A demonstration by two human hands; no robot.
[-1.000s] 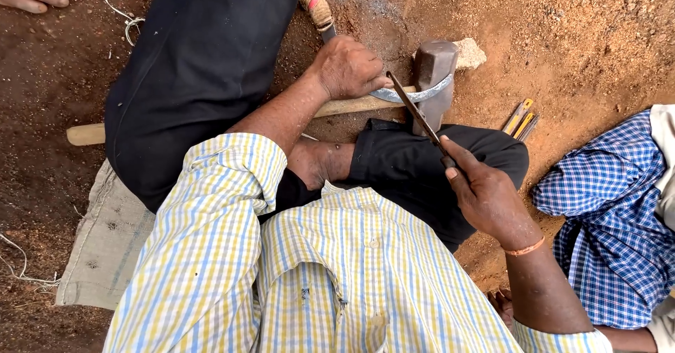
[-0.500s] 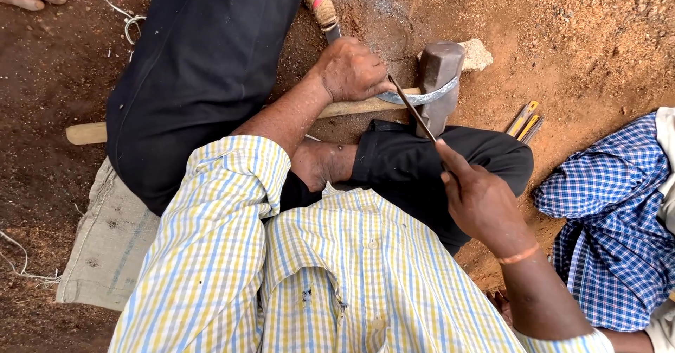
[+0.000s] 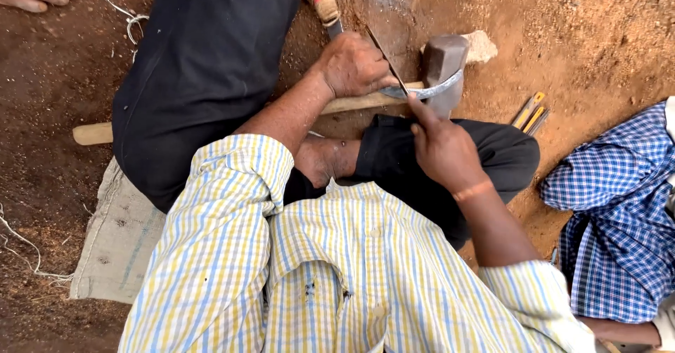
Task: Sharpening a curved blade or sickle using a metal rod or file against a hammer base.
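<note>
On hammer head (image 3: pixel 444 59) | L hand (image 3: pixel 355 65) grips blade (image 3: pixel 429 91) | R hand (image 3: pixel 443 149) grips file (image 3: pixel 385 56) across it.

— What's under me here?

— Bare reddish-brown dirt ground (image 3: pixel 605 36), loose and crumbly, with small pebbles scattered through it.

— And what lies on it?

— I sit on a worn sackcloth mat (image 3: pixel 119 240) spread flat at the left. A pale stone (image 3: pixel 482 46) rests near the top, just behind the metal block (image 3: pixel 443 61) that stands on the soil. A few thin yellow-handled tools (image 3: pixel 529 112) lie together to the right of that block. White string (image 3: pixel 119 12) trails across the dirt at the upper left, and more string (image 3: pixel 21 247) at the left edge, near the mat.
</note>
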